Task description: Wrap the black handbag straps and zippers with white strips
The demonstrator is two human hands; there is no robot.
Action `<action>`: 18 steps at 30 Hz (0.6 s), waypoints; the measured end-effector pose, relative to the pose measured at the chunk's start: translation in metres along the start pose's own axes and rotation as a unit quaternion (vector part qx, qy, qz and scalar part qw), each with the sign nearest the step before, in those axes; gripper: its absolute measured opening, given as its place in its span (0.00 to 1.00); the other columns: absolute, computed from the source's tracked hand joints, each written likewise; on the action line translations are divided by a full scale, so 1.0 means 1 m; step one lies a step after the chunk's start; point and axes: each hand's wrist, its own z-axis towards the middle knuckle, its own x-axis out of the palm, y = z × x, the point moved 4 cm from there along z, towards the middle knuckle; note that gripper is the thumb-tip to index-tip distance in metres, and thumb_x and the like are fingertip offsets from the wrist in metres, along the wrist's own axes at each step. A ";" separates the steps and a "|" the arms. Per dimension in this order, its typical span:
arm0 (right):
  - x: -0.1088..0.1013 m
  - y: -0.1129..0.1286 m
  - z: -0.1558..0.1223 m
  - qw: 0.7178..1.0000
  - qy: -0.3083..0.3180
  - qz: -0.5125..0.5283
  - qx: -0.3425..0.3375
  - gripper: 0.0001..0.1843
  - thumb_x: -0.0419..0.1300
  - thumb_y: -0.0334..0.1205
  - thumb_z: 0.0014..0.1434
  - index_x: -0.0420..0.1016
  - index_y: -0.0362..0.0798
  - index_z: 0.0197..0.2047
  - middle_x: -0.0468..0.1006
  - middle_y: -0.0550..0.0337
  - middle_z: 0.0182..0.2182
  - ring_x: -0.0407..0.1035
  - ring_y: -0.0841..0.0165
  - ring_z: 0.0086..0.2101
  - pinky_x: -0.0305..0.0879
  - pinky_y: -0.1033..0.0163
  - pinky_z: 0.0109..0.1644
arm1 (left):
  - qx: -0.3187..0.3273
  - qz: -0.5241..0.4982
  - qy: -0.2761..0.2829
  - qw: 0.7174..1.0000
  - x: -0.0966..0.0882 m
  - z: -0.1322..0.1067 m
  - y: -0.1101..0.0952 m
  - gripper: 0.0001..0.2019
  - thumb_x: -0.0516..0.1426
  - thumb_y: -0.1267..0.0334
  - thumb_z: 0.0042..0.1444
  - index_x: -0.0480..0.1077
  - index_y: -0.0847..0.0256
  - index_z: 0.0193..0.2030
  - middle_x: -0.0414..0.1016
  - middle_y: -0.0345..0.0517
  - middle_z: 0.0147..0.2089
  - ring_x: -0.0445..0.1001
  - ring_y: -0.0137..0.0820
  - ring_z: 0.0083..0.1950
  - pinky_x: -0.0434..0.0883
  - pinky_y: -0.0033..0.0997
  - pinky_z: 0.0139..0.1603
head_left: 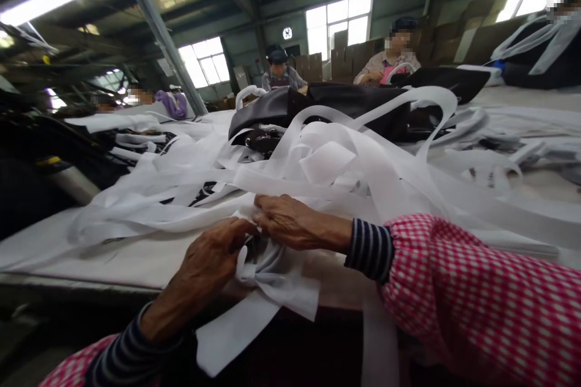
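My left hand and my right hand meet near the table's front edge, fingertips bent inward and close together. Between them they pinch a white strip of thin, fabric-like material. Just below my fingers, another white strip is tied in a knot, its two loose ends hanging past the edge. Something darker lies under my fingertips, mostly hidden. Behind my hands, a loose heap of wide white strips curls over the table.
Black, leather-like bags with white-wrapped handles lie beyond the heap. A white table runs underneath. Co-workers sit across it. A metal post rises at left, and cardboard boxes stand behind.
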 end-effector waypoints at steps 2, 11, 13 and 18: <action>0.001 -0.002 0.000 0.999 -0.017 -0.016 -0.032 0.12 0.48 0.36 0.74 0.62 0.47 0.35 0.70 0.55 0.38 0.63 0.68 0.34 0.60 0.62 0.44 | 0.013 -0.019 0.004 1.000 -0.001 0.000 -0.004 0.17 0.51 0.71 0.56 0.76 0.55 0.47 0.78 0.43 0.45 0.76 0.36 0.44 0.72 0.35 0.48; 0.002 -0.007 0.006 0.999 0.015 -0.033 -0.029 0.11 0.53 0.36 0.70 0.64 0.46 0.33 0.72 0.58 0.32 0.61 0.71 0.28 0.55 0.64 0.34 | 0.108 -0.026 -0.012 0.994 -0.004 -0.004 -0.002 0.10 0.56 0.68 0.61 0.77 0.56 0.45 0.77 0.46 0.50 0.75 0.37 0.52 0.73 0.36 0.54; -0.002 -0.008 0.006 0.999 0.019 0.020 0.018 0.08 0.54 0.33 0.67 0.65 0.46 0.34 0.72 0.60 0.29 0.62 0.72 0.27 0.53 0.65 0.32 | 0.122 -0.012 -0.019 0.992 -0.005 -0.004 -0.003 0.09 0.55 0.69 0.62 0.77 0.57 0.44 0.77 0.47 0.48 0.75 0.38 0.51 0.73 0.37 0.53; -0.012 -0.002 0.003 0.992 0.048 0.085 0.081 0.07 0.57 0.34 0.59 0.67 0.45 0.29 0.73 0.61 0.23 0.65 0.72 0.25 0.53 0.67 0.30 | 0.110 -0.011 0.008 0.994 -0.003 -0.002 0.000 0.12 0.54 0.71 0.60 0.75 0.57 0.47 0.77 0.47 0.48 0.75 0.39 0.52 0.73 0.37 0.53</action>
